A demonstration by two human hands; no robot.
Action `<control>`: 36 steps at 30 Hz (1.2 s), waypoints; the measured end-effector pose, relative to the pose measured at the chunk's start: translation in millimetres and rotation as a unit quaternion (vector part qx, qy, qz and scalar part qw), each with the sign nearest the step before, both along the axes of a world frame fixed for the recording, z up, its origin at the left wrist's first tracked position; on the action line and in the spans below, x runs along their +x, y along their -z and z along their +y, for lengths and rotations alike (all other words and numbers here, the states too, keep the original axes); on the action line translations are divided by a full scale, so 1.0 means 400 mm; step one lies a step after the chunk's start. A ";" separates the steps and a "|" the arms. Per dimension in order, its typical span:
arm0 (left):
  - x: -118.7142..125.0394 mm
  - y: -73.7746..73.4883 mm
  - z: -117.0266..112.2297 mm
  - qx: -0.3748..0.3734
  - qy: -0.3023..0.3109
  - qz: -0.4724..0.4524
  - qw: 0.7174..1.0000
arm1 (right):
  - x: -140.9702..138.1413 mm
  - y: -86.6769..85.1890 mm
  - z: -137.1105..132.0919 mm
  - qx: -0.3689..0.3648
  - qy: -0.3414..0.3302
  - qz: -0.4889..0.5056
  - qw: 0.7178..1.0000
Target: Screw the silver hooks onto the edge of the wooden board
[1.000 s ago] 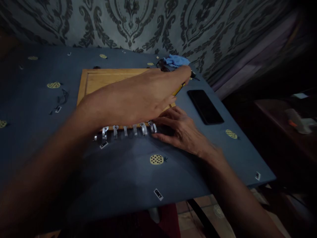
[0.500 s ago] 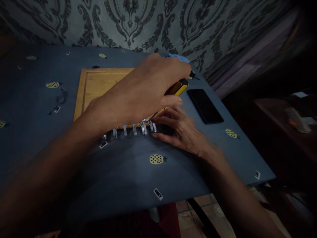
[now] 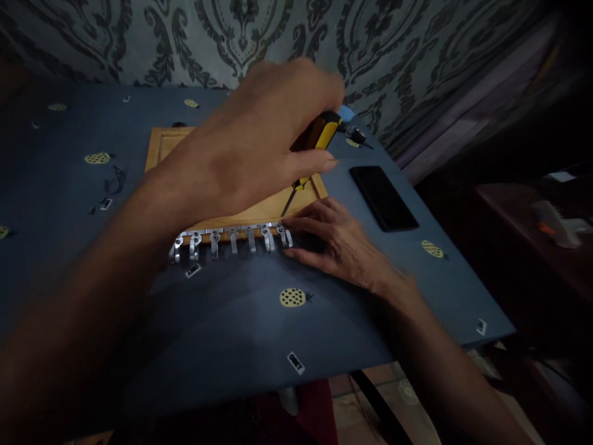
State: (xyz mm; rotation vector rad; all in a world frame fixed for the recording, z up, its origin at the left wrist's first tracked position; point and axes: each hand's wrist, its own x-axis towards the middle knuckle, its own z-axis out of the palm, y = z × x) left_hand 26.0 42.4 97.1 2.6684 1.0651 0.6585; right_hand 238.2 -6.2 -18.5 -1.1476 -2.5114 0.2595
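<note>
My left hand (image 3: 273, 130) is closed around the yellow-and-black handle of a screwdriver (image 3: 328, 131). The screwdriver slants down, its shaft tip just above the right end of a metal hook rail (image 3: 234, 233). Several silver hooks hang from that rail, which lies along the near edge of a wooden board (image 3: 259, 213) with a raised border. At the rail's right end, my right hand (image 3: 340, 244) grips with thumb on the near side and fingers on the far side. My left hand and forearm cover much of the board.
A black phone (image 3: 383, 198) lies right of the board on the blue pineapple-print tablecloth (image 3: 241, 327). Beyond it are a small black object (image 3: 356, 133) and a blue item (image 3: 346, 114). Dark scraps (image 3: 115, 179) lie on the left. Patterned wallpaper (image 3: 259, 37) rises behind the table.
My left hand has risen and moved slightly left with the screwdriver, which now stands steeper. Its tip has lifted off the rail's end, and more hooks show. My right hand has stayed put.
</note>
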 end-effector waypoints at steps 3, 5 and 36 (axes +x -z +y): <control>-0.004 -0.004 -0.001 -0.005 -0.003 0.017 1.000 | 0.000 -0.002 -0.002 0.000 0.002 -0.006 1.000; -0.004 0.000 -0.002 -0.009 0.003 0.015 1.000 | 0.000 -0.003 -0.002 0.004 0.001 -0.005 1.000; 0.002 0.024 -0.007 0.013 -0.010 0.027 0.999 | 0.000 0.005 0.002 0.019 -0.006 0.007 1.000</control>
